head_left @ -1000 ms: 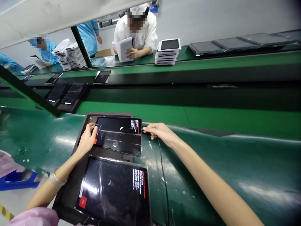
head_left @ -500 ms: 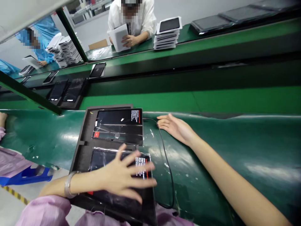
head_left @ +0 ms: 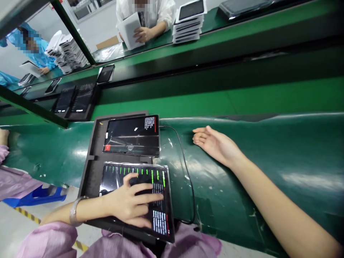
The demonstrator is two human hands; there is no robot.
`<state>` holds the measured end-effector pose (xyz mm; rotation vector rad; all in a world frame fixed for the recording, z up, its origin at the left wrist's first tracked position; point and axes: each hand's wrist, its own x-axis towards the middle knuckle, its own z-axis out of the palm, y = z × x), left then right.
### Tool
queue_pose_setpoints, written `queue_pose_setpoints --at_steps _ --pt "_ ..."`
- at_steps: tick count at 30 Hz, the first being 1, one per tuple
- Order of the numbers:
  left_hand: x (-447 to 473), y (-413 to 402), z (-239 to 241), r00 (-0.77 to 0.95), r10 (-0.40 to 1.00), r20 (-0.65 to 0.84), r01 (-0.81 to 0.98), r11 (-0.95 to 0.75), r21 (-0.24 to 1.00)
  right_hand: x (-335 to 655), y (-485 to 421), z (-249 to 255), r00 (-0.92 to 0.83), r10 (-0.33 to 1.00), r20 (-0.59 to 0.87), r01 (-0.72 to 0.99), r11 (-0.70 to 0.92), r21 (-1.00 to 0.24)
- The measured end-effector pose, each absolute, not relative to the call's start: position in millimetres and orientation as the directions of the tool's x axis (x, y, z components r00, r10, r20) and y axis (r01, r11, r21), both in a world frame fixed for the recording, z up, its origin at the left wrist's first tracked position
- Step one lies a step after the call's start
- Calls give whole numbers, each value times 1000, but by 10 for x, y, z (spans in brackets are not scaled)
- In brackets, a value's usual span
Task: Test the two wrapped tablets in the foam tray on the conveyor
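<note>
Two tablets sit in the tray (head_left: 90, 172); left hand (head_left: 129, 204) lies flat, fingers spread, on the near tablet (head_left: 158, 200), right hand (head_left: 215, 145) rests open on the belt (head_left: 268, 150) beside the cable (head_left: 185, 165)

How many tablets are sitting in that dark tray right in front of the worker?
2. The far tablet lies with a black cable at its corner; the near tablet lies under the left hand. Others farther off aren't counted.

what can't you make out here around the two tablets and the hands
Head view:
- Near tablet: middle of screen hidden under left hand.
- Its text: too small to read.
- Cable: near end hidden behind the tablet's corner.
- Right hand: palm side faces the belt, unseen.
</note>
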<state>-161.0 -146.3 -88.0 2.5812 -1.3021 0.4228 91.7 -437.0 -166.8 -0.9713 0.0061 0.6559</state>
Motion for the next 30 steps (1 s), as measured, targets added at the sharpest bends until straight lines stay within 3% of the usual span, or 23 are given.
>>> queue_pose_setpoints --at_steps 5,22,30 --pt "-1715 -1312 -799 687 -609 396 -698 -704 130 918 -4365 -1672 806 528 -266 -508 389 -768" --pt "-1535 -1472 -912 699 -646 308 -706 -691 152 878 -4332 -1624 827 513 -230 -455 371 -809" --pt "-1569 -1487 -878 690 -627 362 -709 -685 165 869 -4324 -1616 842 494 -218 -412 326 -851"
